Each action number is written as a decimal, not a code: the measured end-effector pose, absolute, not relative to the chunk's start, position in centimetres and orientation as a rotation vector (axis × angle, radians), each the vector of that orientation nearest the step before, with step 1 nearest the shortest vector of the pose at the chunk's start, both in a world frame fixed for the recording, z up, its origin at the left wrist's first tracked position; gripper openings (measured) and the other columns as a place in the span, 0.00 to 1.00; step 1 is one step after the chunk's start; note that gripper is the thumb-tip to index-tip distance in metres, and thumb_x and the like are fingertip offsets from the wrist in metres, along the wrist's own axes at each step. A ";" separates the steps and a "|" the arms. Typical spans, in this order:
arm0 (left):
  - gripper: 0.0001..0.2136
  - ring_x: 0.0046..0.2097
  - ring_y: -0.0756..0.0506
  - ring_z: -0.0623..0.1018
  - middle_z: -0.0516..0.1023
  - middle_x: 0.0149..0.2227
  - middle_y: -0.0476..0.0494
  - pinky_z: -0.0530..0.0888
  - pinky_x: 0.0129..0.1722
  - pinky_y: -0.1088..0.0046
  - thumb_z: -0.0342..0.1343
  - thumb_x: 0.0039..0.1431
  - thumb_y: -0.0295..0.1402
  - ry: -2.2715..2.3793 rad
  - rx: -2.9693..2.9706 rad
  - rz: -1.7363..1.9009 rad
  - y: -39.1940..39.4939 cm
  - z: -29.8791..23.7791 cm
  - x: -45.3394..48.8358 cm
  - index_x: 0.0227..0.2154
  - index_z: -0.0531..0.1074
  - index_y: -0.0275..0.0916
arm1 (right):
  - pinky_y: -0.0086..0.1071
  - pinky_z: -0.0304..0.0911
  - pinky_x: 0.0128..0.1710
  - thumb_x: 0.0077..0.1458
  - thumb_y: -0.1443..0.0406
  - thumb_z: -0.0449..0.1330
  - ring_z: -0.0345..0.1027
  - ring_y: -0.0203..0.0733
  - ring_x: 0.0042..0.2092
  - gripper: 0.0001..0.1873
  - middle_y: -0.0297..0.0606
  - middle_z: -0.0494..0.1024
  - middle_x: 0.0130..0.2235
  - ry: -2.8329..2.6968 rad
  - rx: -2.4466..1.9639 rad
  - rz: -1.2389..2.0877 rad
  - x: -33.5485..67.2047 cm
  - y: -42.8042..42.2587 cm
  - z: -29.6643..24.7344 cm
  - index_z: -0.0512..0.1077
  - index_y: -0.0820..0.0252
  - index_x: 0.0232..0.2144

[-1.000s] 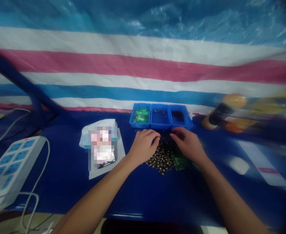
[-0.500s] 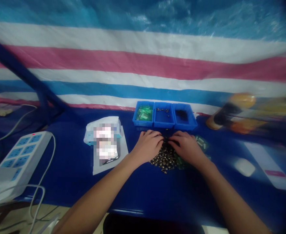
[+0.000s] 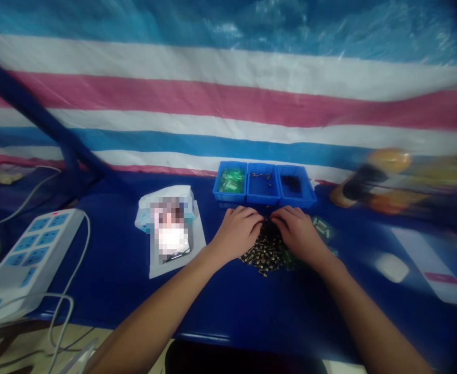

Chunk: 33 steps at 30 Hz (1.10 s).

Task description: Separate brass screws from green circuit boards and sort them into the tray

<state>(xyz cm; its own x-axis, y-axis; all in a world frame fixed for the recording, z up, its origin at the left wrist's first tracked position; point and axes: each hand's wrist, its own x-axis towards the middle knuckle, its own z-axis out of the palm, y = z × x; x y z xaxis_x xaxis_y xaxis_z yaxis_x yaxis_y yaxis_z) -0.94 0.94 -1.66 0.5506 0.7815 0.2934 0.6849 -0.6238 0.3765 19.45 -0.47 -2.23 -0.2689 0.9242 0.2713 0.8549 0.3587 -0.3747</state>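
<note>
My left hand (image 3: 241, 229) and my right hand (image 3: 299, 232) face each other over the far part of a pile of small brass-coloured, screw-like metal pieces (image 3: 263, 258). The fingers of both are bent and drawn together. Something dark lies between the two sets of fingertips; it is too small and shaded to make out. Clear green bags with pale pieces (image 3: 321, 227) lie beside and partly under my right hand. Just beyond my fingers, three joined blue bins contain green packets (image 3: 231, 179), a few metal pieces (image 3: 261, 176) and a dark clump (image 3: 291, 183).
On the left, a phone (image 3: 177, 254) rests on white paper against a tissue pack (image 3: 145, 208); a white power strip (image 3: 34, 249) with trailing cables lies farther left. A bottle (image 3: 355, 179), a white rounded object (image 3: 392, 267) and a pale flat box (image 3: 427, 265) are on the right.
Both hands stay over the pile with only slight finger movement. The right fingertips have shifted a little. The view has moved very slightly.
</note>
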 end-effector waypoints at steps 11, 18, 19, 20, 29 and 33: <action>0.06 0.45 0.43 0.76 0.81 0.42 0.48 0.66 0.45 0.61 0.55 0.65 0.35 1.151 2.493 0.877 0.9 -1.1 -0.6 0.41 0.75 0.43 | 0.37 0.67 0.45 0.63 0.61 0.55 0.74 0.45 0.42 0.10 0.38 0.81 0.40 -1.895 -1.386 0.515 18.6 -1.0 -1.1 0.76 0.54 0.40; 0.04 0.42 0.45 0.77 0.82 0.39 0.50 0.66 0.44 0.63 0.56 0.64 0.34 1.144 2.444 1.005 0.9 -1.0 -0.6 0.36 0.75 0.42 | 0.37 0.67 0.45 0.61 0.61 0.58 0.74 0.44 0.43 0.10 0.37 0.82 0.40 -1.806 -1.346 0.604 18.3 -1.3 -0.8 0.78 0.53 0.39; 0.04 0.41 0.45 0.77 0.82 0.39 0.50 0.67 0.44 0.63 0.56 0.64 0.34 1.142 2.443 1.023 0.9 -0.9 -0.6 0.36 0.75 0.42 | 0.37 0.68 0.44 0.61 0.60 0.58 0.75 0.44 0.43 0.09 0.37 0.82 0.40 -1.792 -1.348 0.624 18.3 -1.4 -0.8 0.78 0.53 0.38; 0.03 0.42 0.45 0.78 0.82 0.39 0.50 0.67 0.44 0.63 0.56 0.63 0.33 1.135 2.443 1.039 0.9 -0.9 -0.6 0.36 0.75 0.42 | 0.37 0.68 0.44 0.60 0.60 0.59 0.75 0.44 0.43 0.09 0.37 0.82 0.41 -1.773 -1.348 0.652 18.2 -1.4 -0.7 0.78 0.53 0.38; 0.04 0.42 0.45 0.77 0.81 0.38 0.48 0.69 0.44 0.63 0.56 0.63 0.30 1.013 2.467 1.095 0.9 -0.8 -0.8 0.38 0.74 0.42 | 0.39 0.69 0.47 0.54 0.58 0.65 0.76 0.46 0.44 0.15 0.40 0.82 0.42 -1.554 -1.293 1.053 18.3 -1.2 -0.1 0.78 0.59 0.42; 0.04 0.40 0.46 0.77 0.81 0.36 0.48 0.71 0.44 0.64 0.56 0.62 0.30 0.958 2.374 1.179 0.8 -0.3 -0.8 0.38 0.74 0.41 | 0.36 0.67 0.46 0.57 0.59 0.62 0.74 0.44 0.43 0.11 0.38 0.82 0.41 -1.579 -1.234 1.121 18.6 -1.0 0.2 0.78 0.59 0.39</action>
